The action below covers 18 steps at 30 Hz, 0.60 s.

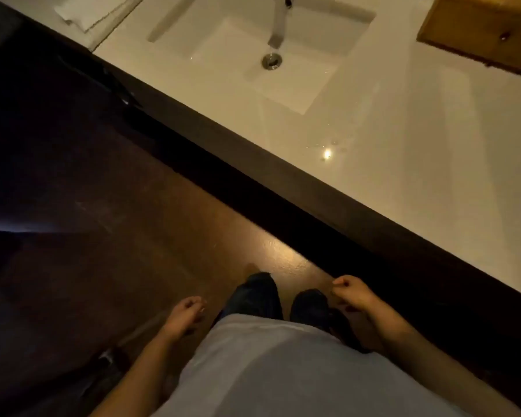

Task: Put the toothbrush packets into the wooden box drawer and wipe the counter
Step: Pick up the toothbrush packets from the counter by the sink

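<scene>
A wooden box (481, 28) with a small dark knob on its drawer front stands on the white counter (403, 130) at the top right; the drawer looks closed. No toothbrush packets show in this view. My left hand (184, 314) hangs low beside my leg with its fingers curled and nothing in it. My right hand (351, 293) hangs below the counter's dark front edge, fingers curled closed, holding nothing. Both hands are well away from the box.
A white sink basin (313, 37) with a metal tap (278, 22) and drain (272, 60) is set into the counter. A folded white cloth (94, 10) lies at the counter's far left. The brown floor (118, 236) lies below.
</scene>
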Tool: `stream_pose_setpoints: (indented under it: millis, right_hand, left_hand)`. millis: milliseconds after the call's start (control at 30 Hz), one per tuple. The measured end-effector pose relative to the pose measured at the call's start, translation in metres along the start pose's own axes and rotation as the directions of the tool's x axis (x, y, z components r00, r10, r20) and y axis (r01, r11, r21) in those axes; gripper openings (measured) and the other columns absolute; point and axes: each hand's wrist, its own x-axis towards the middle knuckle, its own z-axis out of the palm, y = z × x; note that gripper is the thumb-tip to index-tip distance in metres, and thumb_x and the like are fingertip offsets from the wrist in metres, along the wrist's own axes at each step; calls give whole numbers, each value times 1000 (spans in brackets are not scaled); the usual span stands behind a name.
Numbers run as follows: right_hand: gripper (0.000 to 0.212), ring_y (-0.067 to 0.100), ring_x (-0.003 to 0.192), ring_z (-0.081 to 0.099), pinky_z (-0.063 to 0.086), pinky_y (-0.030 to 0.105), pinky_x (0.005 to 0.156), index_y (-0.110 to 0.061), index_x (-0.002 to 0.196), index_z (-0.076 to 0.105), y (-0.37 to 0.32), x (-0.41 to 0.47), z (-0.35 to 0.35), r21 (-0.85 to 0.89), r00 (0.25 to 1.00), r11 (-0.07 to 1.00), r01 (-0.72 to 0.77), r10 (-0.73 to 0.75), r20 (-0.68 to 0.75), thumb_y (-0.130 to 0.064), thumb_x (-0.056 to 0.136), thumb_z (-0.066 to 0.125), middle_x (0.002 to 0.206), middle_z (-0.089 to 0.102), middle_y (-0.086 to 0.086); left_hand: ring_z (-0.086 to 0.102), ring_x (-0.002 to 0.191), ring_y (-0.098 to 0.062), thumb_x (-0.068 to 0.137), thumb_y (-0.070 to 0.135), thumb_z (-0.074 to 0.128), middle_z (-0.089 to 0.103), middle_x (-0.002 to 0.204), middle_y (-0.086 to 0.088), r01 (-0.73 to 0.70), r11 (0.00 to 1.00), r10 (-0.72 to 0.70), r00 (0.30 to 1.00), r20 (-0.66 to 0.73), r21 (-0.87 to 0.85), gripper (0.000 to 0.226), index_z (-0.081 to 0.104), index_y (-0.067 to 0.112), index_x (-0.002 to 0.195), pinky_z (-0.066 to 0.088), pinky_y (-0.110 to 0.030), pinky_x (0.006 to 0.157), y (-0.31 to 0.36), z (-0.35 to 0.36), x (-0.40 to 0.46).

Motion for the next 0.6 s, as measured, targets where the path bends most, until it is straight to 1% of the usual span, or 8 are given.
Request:
stream_pose_setpoints:
  millis: [100,200,267,333,367,467,533,600]
  right_hand:
    - [12,18,62,50,35,22,49,-7,98,54,-18,0,14,-85,999,996,38,-37,16,-5,87,51,79,54,10]
    - [1,23,70,48,32,24,51,-9,88,49,-29,-1,31,-179,999,983,50,-47,24,-9,88,50,83,53,13]
    - [5,21,64,45,30,24,49,-9,85,45,-35,-2,46,-198,998,979,57,-54,19,-7,88,49,81,50,13]
    - [9,18,58,43,31,24,49,-8,82,44,-40,0,65,-202,998,978,58,-59,1,-6,88,50,75,48,12]
    - [11,17,57,42,32,25,49,-8,79,44,-41,0,78,-200,998,978,58,-63,-16,-5,88,50,71,47,11]
    - [24,15,50,36,28,23,47,-9,66,42,-48,3,119,-180,995,982,59,-72,-68,-1,88,50,59,42,6]
    - [31,13,46,31,26,22,46,-10,61,39,-54,4,146,-165,993,985,54,-70,-92,0,88,50,55,39,5]
    - [32,14,46,33,27,23,47,-11,59,41,-63,6,166,-162,989,986,49,-70,-129,-1,86,53,53,40,4]
  left_hand:
    - [52,93,-23,95,19,46,57,107,-12,14,996,-20,997,-69,-91,24,54,7,114,39,-31,77,-25,-20,1]
    - [53,93,-25,95,15,45,58,104,-13,13,990,-25,997,-79,-142,21,56,7,112,44,-33,75,-45,-32,3]
    - [54,78,-23,95,13,45,59,86,-11,18,984,-28,998,-55,-176,13,57,9,100,44,-32,68,-50,-42,3]
    - [49,67,-18,95,10,44,54,74,-6,23,988,-26,1000,-14,-153,16,57,12,85,40,-27,61,-53,-60,12]
    - [49,68,-17,96,11,43,53,75,-4,15,994,-14,1000,7,-112,17,56,14,85,40,-26,61,-55,-73,18]
    - [52,78,-20,96,15,43,58,88,-9,-4,1000,4,1000,29,-23,14,56,14,99,40,-27,63,-50,-121,38]
    - [53,88,-23,96,15,43,57,101,-11,-40,999,39,999,19,31,20,58,10,109,40,-27,66,-42,-153,52]
    - [52,95,-23,95,14,45,57,109,-11,-80,996,80,997,16,36,27,56,5,118,41,-26,68,-31,-179,63]
